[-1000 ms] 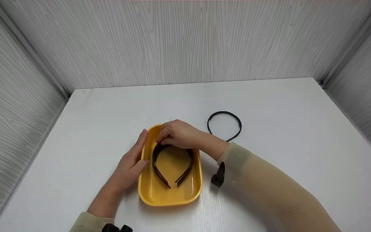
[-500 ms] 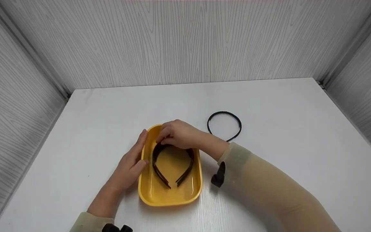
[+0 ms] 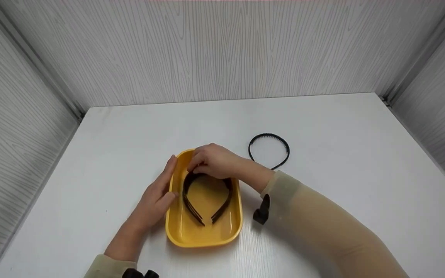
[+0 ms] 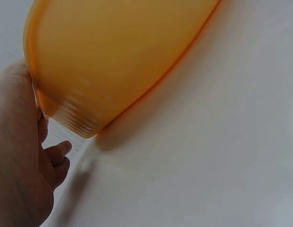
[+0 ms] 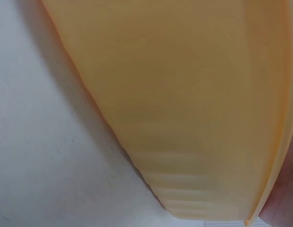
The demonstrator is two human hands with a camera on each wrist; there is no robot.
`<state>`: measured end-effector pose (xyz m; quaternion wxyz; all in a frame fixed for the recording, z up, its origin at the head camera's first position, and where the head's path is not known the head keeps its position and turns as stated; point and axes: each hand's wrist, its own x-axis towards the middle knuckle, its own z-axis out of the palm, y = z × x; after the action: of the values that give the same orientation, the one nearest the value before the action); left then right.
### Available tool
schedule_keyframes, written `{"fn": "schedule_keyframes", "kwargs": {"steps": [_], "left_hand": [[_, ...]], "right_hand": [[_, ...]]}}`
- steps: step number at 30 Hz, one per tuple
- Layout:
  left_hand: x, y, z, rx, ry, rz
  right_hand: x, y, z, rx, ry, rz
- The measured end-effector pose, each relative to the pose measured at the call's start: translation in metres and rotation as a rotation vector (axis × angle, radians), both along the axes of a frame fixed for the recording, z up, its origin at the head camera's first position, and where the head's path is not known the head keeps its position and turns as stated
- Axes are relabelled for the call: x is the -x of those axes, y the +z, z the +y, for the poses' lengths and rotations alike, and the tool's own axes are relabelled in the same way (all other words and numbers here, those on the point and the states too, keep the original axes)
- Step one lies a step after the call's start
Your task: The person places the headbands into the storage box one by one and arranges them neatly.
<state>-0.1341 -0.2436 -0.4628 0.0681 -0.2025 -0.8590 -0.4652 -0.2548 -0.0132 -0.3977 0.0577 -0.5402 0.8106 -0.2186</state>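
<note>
A yellow tray (image 3: 203, 242) with rounded corners stands on the white table in the head view. My left hand (image 3: 155, 200) grips its left side, thumb over the rim and fingers along the outer wall. Inside the tray lie dark headbands (image 3: 191, 206), nested closely together with their tips toward me; their exact number is unclear. Reaching in over the tray's right side, my right hand (image 3: 216, 160) pinches the top of the headbands' arch, and its fingers hide that part. In the left wrist view the translucent tray wall (image 4: 122, 56) rises beside my left hand.
One thin black toothed headband (image 3: 269, 135) lies on the table (image 3: 342, 162) to the right of the tray, partly hidden by my right wrist. Light wood-grain panels (image 3: 222, 50) enclose the table at the back and both sides.
The lower ends of the nested headbands have shifted slightly, and their strands on the left look more spread. Both hands and the tray stay in place.
</note>
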Motion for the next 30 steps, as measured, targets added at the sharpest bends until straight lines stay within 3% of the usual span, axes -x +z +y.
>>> {"fn": "schedule_keyframes", "kwargs": {"steps": [30], "left_hand": [[-0.0003, -0.0002, 0.0007, -0.011, -0.008, 0.003]], "right_hand": [[0.0004, -0.0003, -0.001, -0.032, -0.029, -0.008]]}}
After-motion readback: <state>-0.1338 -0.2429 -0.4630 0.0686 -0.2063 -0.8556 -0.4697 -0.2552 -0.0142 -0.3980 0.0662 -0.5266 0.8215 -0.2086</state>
